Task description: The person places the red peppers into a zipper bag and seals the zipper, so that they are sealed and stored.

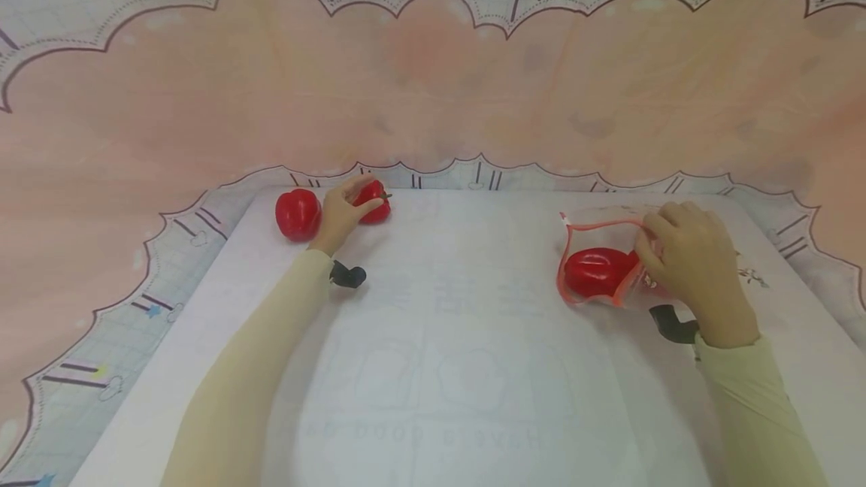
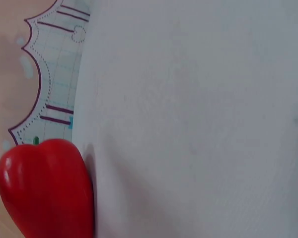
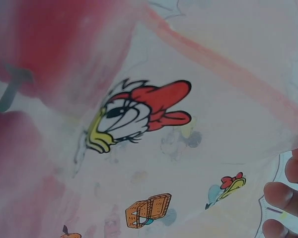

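In the head view my left hand (image 1: pixel 343 210) grips a red bell pepper (image 1: pixel 377 203) with a green stem, near the table's far edge. The same bell pepper (image 2: pixel 47 191) shows at the lower left of the left wrist view. A second red bell pepper (image 1: pixel 298 214) lies just left of that hand. My right hand (image 1: pixel 700 265) holds the rim of a clear plastic bag with orange-red trim (image 1: pixel 563 276). Its mouth gapes toward the left, and glossy red peppers (image 1: pixel 598 270) lie inside. The right wrist view shows the bag's cartoon duck print (image 3: pixel 134 116); fingertips (image 3: pixel 280 196) appear at the right.
Under everything is a white table covering (image 1: pixel 460 367) with faint lettering. A peach patterned cloth (image 1: pixel 433 89) with scalloped borders rises behind the table and hangs around its sides. Dark wrist camera mounts (image 1: pixel 673 324) sit below both wrists.
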`<state>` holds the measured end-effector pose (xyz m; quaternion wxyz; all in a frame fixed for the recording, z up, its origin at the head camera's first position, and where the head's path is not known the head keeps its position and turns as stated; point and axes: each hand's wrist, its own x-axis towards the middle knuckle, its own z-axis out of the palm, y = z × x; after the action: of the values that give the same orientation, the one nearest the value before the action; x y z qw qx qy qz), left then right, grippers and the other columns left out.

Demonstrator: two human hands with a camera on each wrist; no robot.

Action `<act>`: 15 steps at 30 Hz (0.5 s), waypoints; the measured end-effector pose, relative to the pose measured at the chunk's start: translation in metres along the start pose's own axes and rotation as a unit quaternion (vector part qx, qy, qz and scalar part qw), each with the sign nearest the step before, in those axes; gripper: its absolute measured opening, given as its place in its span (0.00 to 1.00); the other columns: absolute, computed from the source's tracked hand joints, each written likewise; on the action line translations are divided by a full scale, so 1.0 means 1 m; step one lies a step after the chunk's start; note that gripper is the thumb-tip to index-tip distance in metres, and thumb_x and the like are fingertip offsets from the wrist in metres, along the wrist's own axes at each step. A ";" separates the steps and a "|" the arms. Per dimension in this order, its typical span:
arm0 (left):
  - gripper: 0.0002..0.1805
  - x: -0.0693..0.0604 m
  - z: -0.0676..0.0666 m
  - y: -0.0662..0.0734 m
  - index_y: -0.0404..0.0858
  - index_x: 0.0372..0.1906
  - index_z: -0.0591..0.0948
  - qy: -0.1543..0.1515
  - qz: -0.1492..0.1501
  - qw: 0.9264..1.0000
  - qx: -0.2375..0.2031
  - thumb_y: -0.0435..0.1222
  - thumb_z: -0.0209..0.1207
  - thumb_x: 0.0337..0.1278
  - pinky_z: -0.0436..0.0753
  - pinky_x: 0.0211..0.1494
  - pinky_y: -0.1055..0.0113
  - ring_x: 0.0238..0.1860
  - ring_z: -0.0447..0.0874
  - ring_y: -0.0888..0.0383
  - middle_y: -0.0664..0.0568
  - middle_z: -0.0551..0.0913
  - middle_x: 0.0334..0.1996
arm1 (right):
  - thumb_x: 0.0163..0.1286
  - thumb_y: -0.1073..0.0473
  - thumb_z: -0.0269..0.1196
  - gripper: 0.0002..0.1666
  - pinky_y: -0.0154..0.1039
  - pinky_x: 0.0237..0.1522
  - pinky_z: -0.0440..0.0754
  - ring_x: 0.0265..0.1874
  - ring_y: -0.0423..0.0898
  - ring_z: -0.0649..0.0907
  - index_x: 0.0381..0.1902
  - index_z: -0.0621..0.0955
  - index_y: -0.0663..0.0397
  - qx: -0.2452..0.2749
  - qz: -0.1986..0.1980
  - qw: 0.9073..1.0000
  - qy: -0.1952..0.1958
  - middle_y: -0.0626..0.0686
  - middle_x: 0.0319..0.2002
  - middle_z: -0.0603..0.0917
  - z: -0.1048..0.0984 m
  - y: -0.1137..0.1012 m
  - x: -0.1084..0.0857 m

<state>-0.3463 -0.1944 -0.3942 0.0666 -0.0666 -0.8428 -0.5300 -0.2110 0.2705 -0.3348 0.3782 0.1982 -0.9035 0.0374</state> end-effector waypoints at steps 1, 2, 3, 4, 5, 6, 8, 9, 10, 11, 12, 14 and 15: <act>0.33 0.001 -0.001 -0.001 0.48 0.66 0.68 0.003 -0.004 1.000 0.002 0.44 0.64 0.54 0.69 0.68 0.55 0.70 0.62 0.54 0.54 0.69 0.67 | 0.56 0.62 0.57 0.10 0.49 0.26 0.74 0.27 0.58 0.75 0.25 0.78 0.66 0.000 -0.001 1.000 0.001 0.63 0.24 0.79 0.000 0.000 0.000; 0.34 0.002 -0.002 -0.002 0.48 0.67 0.68 0.006 -0.006 1.000 0.006 0.45 0.64 0.53 0.69 0.68 0.54 0.70 0.61 0.54 0.54 0.68 0.68 | 0.56 0.61 0.56 0.10 0.49 0.26 0.74 0.26 0.57 0.75 0.25 0.78 0.66 0.001 -0.002 1.000 0.003 0.63 0.24 0.79 0.000 0.001 0.000; 0.35 0.003 -0.003 -0.004 0.47 0.67 0.67 0.009 -0.009 1.000 0.008 0.45 0.64 0.53 0.69 0.68 0.53 0.70 0.61 0.53 0.53 0.68 0.68 | 0.57 0.61 0.56 0.10 0.48 0.25 0.73 0.26 0.57 0.74 0.24 0.78 0.66 0.000 -0.003 1.000 0.005 0.63 0.23 0.79 0.000 0.001 0.000; 0.35 0.004 -0.004 -0.005 0.47 0.67 0.67 0.012 -0.010 1.000 0.009 0.45 0.64 0.53 0.69 0.68 0.52 0.70 0.61 0.52 0.53 0.68 0.68 | 0.57 0.61 0.56 0.11 0.48 0.25 0.73 0.26 0.57 0.74 0.24 0.78 0.66 0.000 -0.005 1.000 0.006 0.63 0.23 0.79 0.001 0.002 0.000; 0.36 0.004 -0.004 -0.007 0.47 0.68 0.67 0.015 -0.013 1.000 0.013 0.46 0.64 0.53 0.70 0.67 0.52 0.70 0.61 0.52 0.53 0.68 0.68 | 0.57 0.61 0.56 0.11 0.48 0.25 0.73 0.26 0.57 0.74 0.24 0.78 0.66 0.000 -0.006 1.000 0.008 0.63 0.23 0.79 0.001 0.002 0.000; 0.36 0.005 -0.005 -0.008 0.47 0.68 0.66 0.018 -0.014 1.000 0.014 0.45 0.64 0.52 0.70 0.67 0.52 0.70 0.61 0.52 0.53 0.68 0.68 | 0.57 0.61 0.56 0.11 0.48 0.25 0.73 0.25 0.57 0.74 0.24 0.77 0.66 0.001 -0.007 1.000 0.009 0.63 0.23 0.79 0.001 0.002 0.000; 0.37 0.007 -0.006 -0.010 0.47 0.68 0.66 0.023 -0.018 0.999 0.013 0.46 0.65 0.52 0.71 0.67 0.52 0.70 0.62 0.52 0.53 0.68 0.68 | 0.56 0.61 0.56 0.11 0.48 0.25 0.73 0.25 0.57 0.74 0.24 0.77 0.66 0.001 -0.007 1.000 0.011 0.63 0.22 0.79 0.001 0.002 0.000; 0.38 0.007 -0.006 -0.012 0.47 0.69 0.65 0.025 -0.021 0.999 0.012 0.46 0.65 0.52 0.71 0.66 0.53 0.70 0.62 0.52 0.53 0.68 0.68 | 0.56 0.62 0.56 0.10 0.48 0.25 0.73 0.25 0.57 0.74 0.24 0.77 0.66 0.001 -0.007 1.000 0.011 0.63 0.22 0.79 0.001 0.003 0.000; 0.38 0.008 -0.007 -0.013 0.48 0.69 0.66 0.026 -0.022 0.999 0.009 0.46 0.65 0.52 0.72 0.66 0.53 0.69 0.62 0.52 0.53 0.68 0.68 | 0.56 0.61 0.56 0.11 0.48 0.25 0.73 0.25 0.57 0.74 0.24 0.77 0.66 0.001 -0.007 1.000 0.011 0.63 0.22 0.79 0.002 0.003 0.000; 0.38 0.008 -0.007 -0.014 0.48 0.69 0.66 0.028 -0.023 0.999 0.009 0.46 0.65 0.52 0.72 0.66 0.53 0.69 0.62 0.52 0.53 0.68 0.68 | 0.56 0.62 0.56 0.11 0.48 0.25 0.73 0.25 0.57 0.74 0.23 0.77 0.66 0.002 -0.007 1.000 0.011 0.63 0.22 0.79 0.002 0.003 -0.001; 0.38 0.008 -0.007 -0.015 0.48 0.69 0.65 0.027 -0.024 0.999 0.008 0.46 0.65 0.52 0.71 0.66 0.53 0.70 0.62 0.51 0.53 0.68 0.68 | 0.56 0.62 0.56 0.10 0.48 0.25 0.73 0.25 0.56 0.74 0.23 0.77 0.66 0.003 -0.006 1.000 0.009 0.63 0.22 0.79 0.002 0.003 -0.001; 0.38 0.008 -0.007 -0.016 0.48 0.69 0.64 0.029 -0.026 0.999 0.010 0.46 0.65 0.52 0.72 0.66 0.53 0.69 0.62 0.51 0.53 0.67 0.68 | 0.56 0.62 0.56 0.10 0.47 0.26 0.73 0.25 0.56 0.74 0.23 0.77 0.66 0.005 -0.003 1.000 0.005 0.62 0.22 0.79 0.002 0.003 -0.001; 0.39 0.008 -0.007 -0.017 0.48 0.70 0.64 0.029 -0.029 0.999 0.012 0.46 0.65 0.52 0.71 0.67 0.53 0.70 0.61 0.51 0.53 0.67 0.69 | 0.56 0.62 0.56 0.10 0.47 0.27 0.73 0.25 0.56 0.73 0.23 0.77 0.66 0.006 0.000 1.000 0.002 0.62 0.22 0.78 0.002 0.003 -0.001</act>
<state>-0.3575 -0.2077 -0.4049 0.0764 -0.0264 -0.8485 -0.5230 -0.2127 0.2729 -0.3365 0.3787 0.2006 -0.9025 0.0431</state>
